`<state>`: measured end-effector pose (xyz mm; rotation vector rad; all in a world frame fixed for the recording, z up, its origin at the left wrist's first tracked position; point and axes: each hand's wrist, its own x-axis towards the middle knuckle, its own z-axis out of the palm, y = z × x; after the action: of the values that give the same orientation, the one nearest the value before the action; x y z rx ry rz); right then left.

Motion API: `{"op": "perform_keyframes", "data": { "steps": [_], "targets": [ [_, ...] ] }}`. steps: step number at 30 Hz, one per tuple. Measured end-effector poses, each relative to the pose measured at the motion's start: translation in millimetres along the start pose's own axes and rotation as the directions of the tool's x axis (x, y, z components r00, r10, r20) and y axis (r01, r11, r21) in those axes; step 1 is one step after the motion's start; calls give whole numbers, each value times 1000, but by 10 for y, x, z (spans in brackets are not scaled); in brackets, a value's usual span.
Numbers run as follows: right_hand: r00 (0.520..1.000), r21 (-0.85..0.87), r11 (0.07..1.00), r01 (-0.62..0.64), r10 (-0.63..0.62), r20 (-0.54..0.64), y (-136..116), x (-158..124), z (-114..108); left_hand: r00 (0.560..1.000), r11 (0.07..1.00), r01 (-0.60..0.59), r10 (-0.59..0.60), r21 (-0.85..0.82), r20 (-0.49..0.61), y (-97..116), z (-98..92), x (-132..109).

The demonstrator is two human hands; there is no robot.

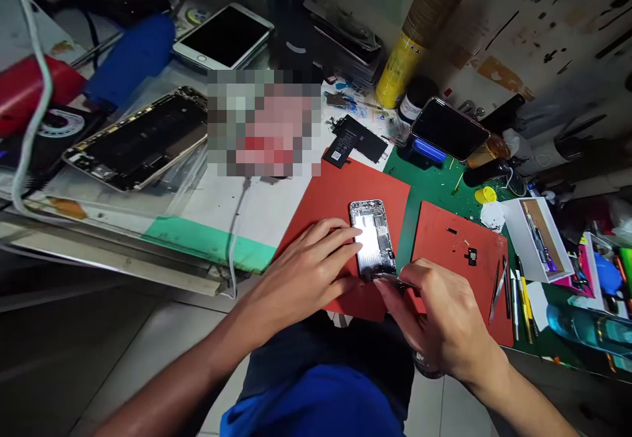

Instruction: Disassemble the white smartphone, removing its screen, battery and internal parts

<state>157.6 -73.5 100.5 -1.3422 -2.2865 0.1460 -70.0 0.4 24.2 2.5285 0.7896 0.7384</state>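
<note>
An opened phone [372, 239] lies on a red mat [340, 190], with its bright metal inside and circuit board exposed. My left hand [316, 259] rests on the mat with its fingers stretched out, fingertips touching the phone's left edge. At the phone's lower end, my right hand [439, 299] pinches slim metal tweezers [395, 280], whose tip meets the bottom edge of the phone. The fingers partly hide the tweezers. Beyond the phone lie a black phone battery [342, 146] and another flat black part [370, 141].
A second red mat [432, 239] carries small parts and hand tools. Behind it a phone [449, 128] leans upright near a yellow spray can [399, 68]. To the left are an opened phone housing [143, 137], a white phone [224, 37] and a white cable [236, 226].
</note>
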Motion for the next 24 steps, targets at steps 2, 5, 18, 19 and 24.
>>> {"op": "perform_keyframes", "data": {
  "steps": [2,5,18,19,24],
  "targets": [
    [1000,0,1000,-3,3,-2,2,-6,-2,1000,1000,-9,9,19,3,12,-3,5],
    [999,55,998,-14,11,49,-2,-15,-11,999,999,-30,31,37,-13,23,10,8],
    [1000,13,1000,-12,13,-12,-14,-39,-7,1000,1000,-3,3,3,-1,25,18,4],
    [1000,30,999,-14,14,1,-11,-45,-7,1000,1000,-2,2,3,0,25,19,5],
    [1000,47,999,-21,21,-1,1,-41,-3,1000,1000,-4,4,15,19,20,18,3]
  ]
}}
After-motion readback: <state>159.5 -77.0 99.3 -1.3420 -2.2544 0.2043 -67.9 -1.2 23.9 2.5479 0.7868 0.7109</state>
